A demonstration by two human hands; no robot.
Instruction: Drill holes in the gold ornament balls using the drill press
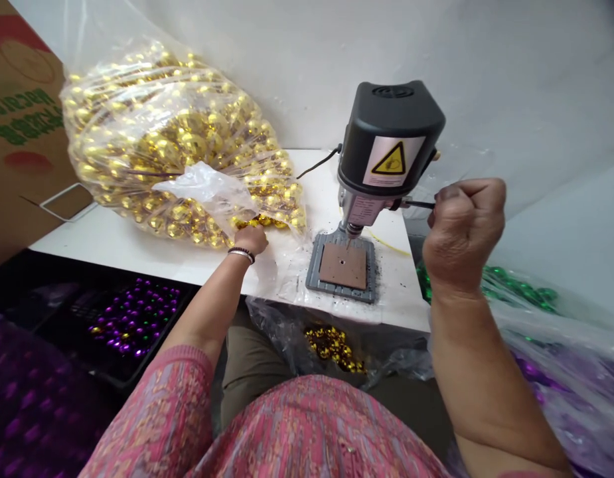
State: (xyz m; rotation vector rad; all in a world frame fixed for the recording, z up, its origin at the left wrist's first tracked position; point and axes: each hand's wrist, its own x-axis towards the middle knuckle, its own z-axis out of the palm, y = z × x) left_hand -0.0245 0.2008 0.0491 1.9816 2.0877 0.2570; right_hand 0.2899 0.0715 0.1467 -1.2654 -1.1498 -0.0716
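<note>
My right hand point(463, 236) is wrapped round the lever point(420, 204) on the side of a small black bench drill press point(393, 126). Under its chuck point(355, 230), a brown square pad point(344, 265) with a dark hole lies on the grey base plate point(314, 279). My left hand point(251, 240) is at the mouth of a big clear plastic bag point(204, 182) full of shiny gold balls point(187, 143). Its fingers look curled among the nearest balls. The fingertips are hidden, so what they hold cannot be made out.
A plastic-lined container with gold balls point(334, 346) sits below the white table point(396, 305) edge at my lap. Purple balls point(137, 315) fill a black bin on the left. Bags with green balls point(520, 289) stand at right. A cardboard box point(22, 126) is far left.
</note>
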